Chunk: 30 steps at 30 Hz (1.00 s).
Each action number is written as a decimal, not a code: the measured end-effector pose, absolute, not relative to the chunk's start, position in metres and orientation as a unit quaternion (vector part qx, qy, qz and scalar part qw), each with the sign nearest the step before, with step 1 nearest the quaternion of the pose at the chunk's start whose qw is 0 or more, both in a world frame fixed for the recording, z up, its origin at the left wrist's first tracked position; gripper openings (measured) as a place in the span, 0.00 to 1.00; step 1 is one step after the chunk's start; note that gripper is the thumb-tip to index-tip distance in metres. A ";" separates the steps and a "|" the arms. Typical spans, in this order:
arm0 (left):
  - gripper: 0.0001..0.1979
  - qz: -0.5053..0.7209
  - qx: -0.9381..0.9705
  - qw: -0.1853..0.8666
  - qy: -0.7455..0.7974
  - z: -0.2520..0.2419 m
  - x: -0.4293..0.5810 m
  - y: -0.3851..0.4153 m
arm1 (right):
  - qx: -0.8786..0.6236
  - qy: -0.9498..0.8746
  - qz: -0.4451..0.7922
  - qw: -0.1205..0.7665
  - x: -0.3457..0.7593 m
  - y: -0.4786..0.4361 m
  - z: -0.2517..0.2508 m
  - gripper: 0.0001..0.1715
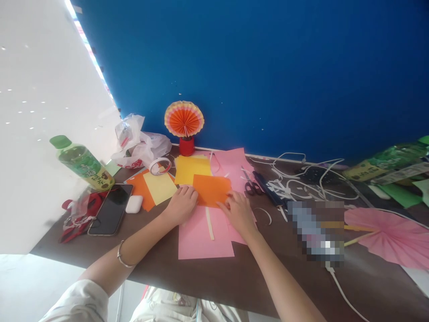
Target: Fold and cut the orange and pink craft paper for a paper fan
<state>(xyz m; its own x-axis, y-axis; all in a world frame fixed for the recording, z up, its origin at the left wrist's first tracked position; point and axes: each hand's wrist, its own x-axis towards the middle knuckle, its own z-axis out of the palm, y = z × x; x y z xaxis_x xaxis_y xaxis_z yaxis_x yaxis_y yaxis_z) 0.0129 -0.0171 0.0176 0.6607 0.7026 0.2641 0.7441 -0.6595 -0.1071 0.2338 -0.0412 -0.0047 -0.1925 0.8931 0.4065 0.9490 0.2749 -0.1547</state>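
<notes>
The orange sheet point(212, 189) lies flat on the counter point(161, 264), just in front of the person and pinned between both hands. The left hand point(182, 203) rests on its near-left edge with the fingers bent down; I cannot tell whether it pinches the paper. The right hand point(237, 211) lies spread and flat, fingertips pressing the near-right corner, gripping nothing.

Under the sheet are two pink sheets point(201, 239) with one white strip point(210, 224) across them. Behind lie a bright yellow sheet point(191, 169) and a pale yellow sheet point(161, 187).

One pair of scissors point(253, 187) sits to the right and one tape roll point(160, 166) to the left, with one phone point(112, 209) near the left edge. There are two green-labelled bottles — one standing point(83, 163), one lying point(385, 163) — their print too small to read. There are two paper fans: an orange fan point(184, 118) and a pink fan point(392, 237).
</notes>
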 end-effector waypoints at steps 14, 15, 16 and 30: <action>0.18 -0.111 -0.954 0.080 -0.268 0.000 0.031 -0.036 | -0.624 -0.754 -0.043 0.200 0.242 -0.044 -0.002 0.23; 0.19 -0.108 -0.955 0.076 -0.265 0.000 0.031 -0.037 | -0.627 -0.752 -0.047 0.198 0.242 -0.044 -0.002 0.23; 0.19 -0.107 -0.955 0.072 -0.266 -0.001 0.031 -0.038 | -0.629 -0.751 -0.051 0.194 0.241 -0.044 -0.003 0.23; 0.22 -0.135 -0.948 0.060 -0.283 -0.004 0.029 -0.042 | -0.658 -0.731 -0.080 0.163 0.231 -0.053 0.000 0.14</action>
